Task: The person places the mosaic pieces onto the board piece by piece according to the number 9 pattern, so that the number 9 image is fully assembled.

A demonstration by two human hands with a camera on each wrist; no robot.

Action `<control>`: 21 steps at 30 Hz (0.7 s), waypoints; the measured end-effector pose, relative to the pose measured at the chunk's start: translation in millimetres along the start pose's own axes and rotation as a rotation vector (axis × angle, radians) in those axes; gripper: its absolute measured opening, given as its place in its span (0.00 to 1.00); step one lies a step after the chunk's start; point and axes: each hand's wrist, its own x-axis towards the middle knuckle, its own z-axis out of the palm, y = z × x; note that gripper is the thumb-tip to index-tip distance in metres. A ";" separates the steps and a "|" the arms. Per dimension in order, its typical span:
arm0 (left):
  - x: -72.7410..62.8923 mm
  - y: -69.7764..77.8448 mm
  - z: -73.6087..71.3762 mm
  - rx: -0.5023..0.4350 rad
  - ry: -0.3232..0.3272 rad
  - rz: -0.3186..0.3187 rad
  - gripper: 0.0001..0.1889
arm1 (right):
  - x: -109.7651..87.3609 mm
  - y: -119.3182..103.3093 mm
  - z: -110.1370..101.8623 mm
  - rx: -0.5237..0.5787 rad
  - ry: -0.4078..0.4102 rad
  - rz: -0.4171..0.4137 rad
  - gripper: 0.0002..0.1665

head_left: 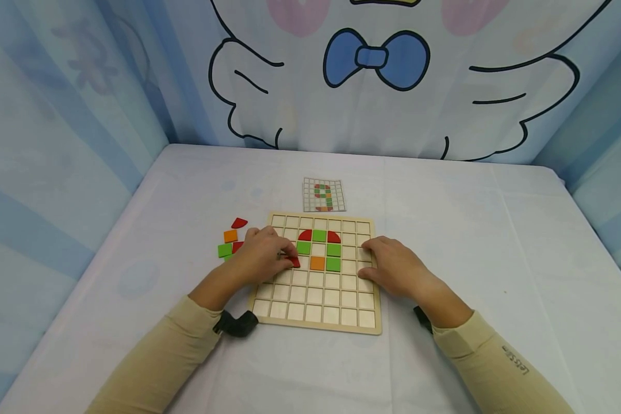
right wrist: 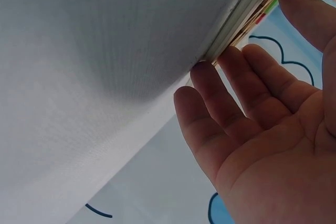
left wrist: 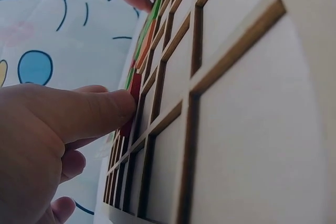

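Note:
My left hand [head_left: 261, 253] pinches a red tile [head_left: 295, 262] between thumb and fingers over the left part of a wooden grid board [head_left: 315, 328]. In the left wrist view this red tile [left wrist: 135, 88] touches the grid, partly hidden by the thumb. Right of it, an orange tile [head_left: 317, 263] and a green tile [head_left: 333, 264] lie in cells. Farther up are more green tiles and two red rounded tiles [head_left: 305, 235]. My right hand [head_left: 395, 267] rests at the board's right edge, thumb on top and relaxed fingers touching the side in the right wrist view.
Loose tiles lie left of the board: a red rounded one [head_left: 239, 222], an orange one [head_left: 230, 236], a green one [head_left: 225, 250] and others partly behind my left hand. A printed pattern card [head_left: 324, 198] lies beyond the board. Curtains [head_left: 310, 115] surround the white table [head_left: 471, 230].

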 end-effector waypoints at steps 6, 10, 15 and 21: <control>0.0 0.2 -0.6 -0.011 -0.004 0.002 0.06 | 0.0 -0.1 -0.4 -0.002 0.002 -0.006 0.31; -0.3 0.4 -0.5 -0.008 -0.010 0.007 0.06 | 0.4 -0.1 -0.4 0.001 -0.002 -0.003 0.31; 1.1 0.9 0.1 0.002 -0.017 0.010 0.06 | 1.0 0.3 0.2 0.007 -0.004 0.004 0.32; 2.6 2.5 0.4 0.013 -0.023 0.010 0.05 | 0.7 -0.1 0.2 0.012 -0.004 0.009 0.32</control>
